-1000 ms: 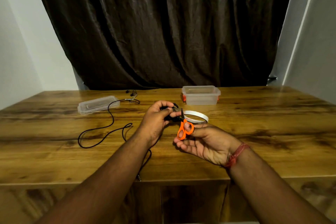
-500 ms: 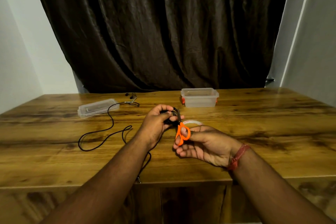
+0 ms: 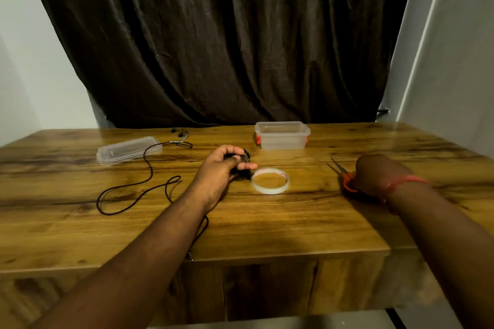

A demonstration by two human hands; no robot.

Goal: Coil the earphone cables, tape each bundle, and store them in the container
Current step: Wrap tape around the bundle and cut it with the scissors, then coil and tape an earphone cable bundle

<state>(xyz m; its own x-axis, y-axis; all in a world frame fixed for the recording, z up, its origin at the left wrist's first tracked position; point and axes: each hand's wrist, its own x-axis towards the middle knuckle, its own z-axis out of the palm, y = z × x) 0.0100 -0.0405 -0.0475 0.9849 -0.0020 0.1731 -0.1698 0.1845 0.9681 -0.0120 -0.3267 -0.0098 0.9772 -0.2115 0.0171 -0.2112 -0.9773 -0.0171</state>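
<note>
Bare wooden table (image 3: 307,219) lies open between the tape roll (image 3: 270,180) and the right hand (image 3: 374,173), which covers the orange scissors (image 3: 344,177) at the right. The clear container (image 3: 282,135) stands open-topped near the far edge, with free tabletop just before it. To the left, a loose black earphone cable (image 3: 144,184) loops across the surface, and the container lid (image 3: 128,149) lies beyond it. The left hand (image 3: 222,168) sits just beside the tape roll.

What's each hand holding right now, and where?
Left hand grips the coiled earphone bundle around its middle. Right hand holds the scissors by their orange handles.
</note>
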